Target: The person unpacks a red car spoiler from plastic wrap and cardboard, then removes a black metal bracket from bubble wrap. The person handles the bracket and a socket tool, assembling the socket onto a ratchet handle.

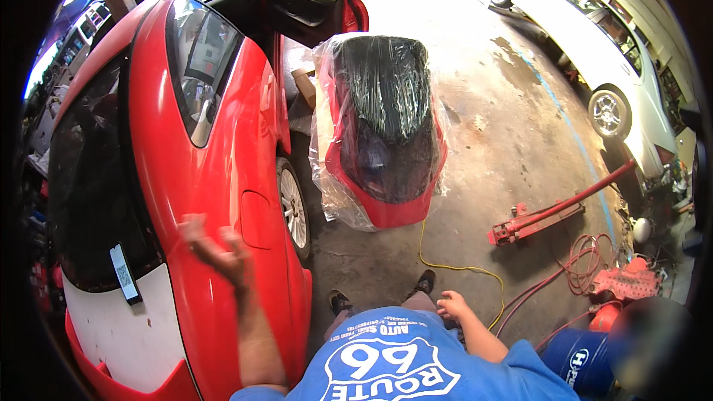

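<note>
My left hand [220, 250] is raised over the rear side of a red car [212, 186], near its fuel flap [256, 220]. Its fingers are spread and a little blurred, with nothing between them; I cannot tell whether they touch the paint. At my right side hangs my right hand [451, 306], empty, its fingers loosely apart. Ahead of my feet stands a red and black moulded thing [386, 126] wrapped in clear plastic; its kind is hard to make out. A thin slab with a pale blue face [125, 273] rests on the car's white rear panel [126, 327].
The red car's door [312, 11] hangs wide. To the right lie a red floor jack [538, 224], a coiled red hose [590, 263] and a yellow cord [475, 269]. A blue drum [579, 360] stands close on my right. Farther off is a white car [594, 52].
</note>
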`<state>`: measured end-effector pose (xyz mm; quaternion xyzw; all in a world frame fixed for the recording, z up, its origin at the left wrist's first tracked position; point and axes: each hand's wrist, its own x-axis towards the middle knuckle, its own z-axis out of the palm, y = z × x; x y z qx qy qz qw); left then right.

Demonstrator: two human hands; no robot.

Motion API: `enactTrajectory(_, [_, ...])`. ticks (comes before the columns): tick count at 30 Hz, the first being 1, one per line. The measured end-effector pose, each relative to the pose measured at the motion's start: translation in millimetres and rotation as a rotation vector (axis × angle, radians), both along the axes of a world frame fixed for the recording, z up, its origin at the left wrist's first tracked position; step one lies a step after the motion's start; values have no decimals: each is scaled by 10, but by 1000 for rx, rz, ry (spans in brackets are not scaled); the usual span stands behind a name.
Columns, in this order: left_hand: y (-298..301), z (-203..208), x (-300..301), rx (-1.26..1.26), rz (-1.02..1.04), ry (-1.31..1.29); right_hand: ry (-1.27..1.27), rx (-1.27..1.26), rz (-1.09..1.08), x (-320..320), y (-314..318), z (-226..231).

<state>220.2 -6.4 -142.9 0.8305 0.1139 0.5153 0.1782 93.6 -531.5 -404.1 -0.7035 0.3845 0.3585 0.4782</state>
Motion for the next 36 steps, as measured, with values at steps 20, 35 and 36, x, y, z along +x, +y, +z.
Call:
enactTrajectory(20, [-4038, -3031, 809, -616, -252, 2146, 11, -42, -589, 534, -4181, -266])
enactTrajectory(35, [-5808, -3541, 4990, -696, -455, 2046, -31, 75, -565, 4836, -5461, -423])
enactTrajectory(36, [-5894, -3422, 5378, -378, -549, 1928, 2, 36, -622, 5103, -5559, -397])
